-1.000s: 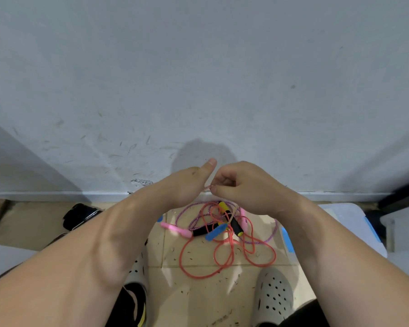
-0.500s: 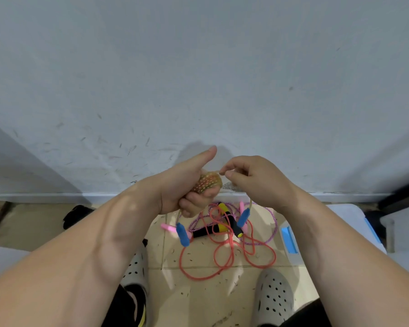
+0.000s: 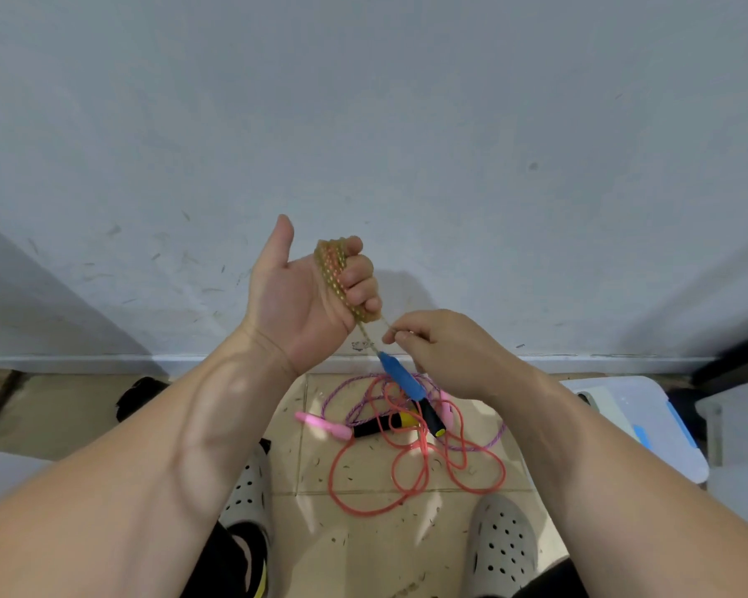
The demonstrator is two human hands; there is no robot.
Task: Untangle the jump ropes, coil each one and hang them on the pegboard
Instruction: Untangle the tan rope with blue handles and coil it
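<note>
My left hand [image 3: 307, 299] is raised palm-up, fingers curled round a coiled yellow-and-orange beaded jump rope [image 3: 335, 278]. A short strand runs down from the coil to a hanging blue handle [image 3: 400, 375]. My right hand [image 3: 441, 351] pinches that strand just above the handle. Below on the tiled floor lies a tangle: a red rope [image 3: 407, 472], a purple braided rope [image 3: 350, 399], a pink handle [image 3: 322, 425] and black-and-yellow handles [image 3: 385, 424]. No pegboard shows.
A grey wall [image 3: 363, 123] fills the upper view with a baseboard [image 3: 104, 362] below it. My feet in white perforated clogs [image 3: 499, 550] stand either side of the tangle. A white-and-blue box [image 3: 635, 416] sits at the right, a dark object [image 3: 137, 397] at the left.
My left hand has turned palm-up and risen with the coiled beaded rope. My right hand dropped lower to pinch the strand; one blue handle now hangs under it.
</note>
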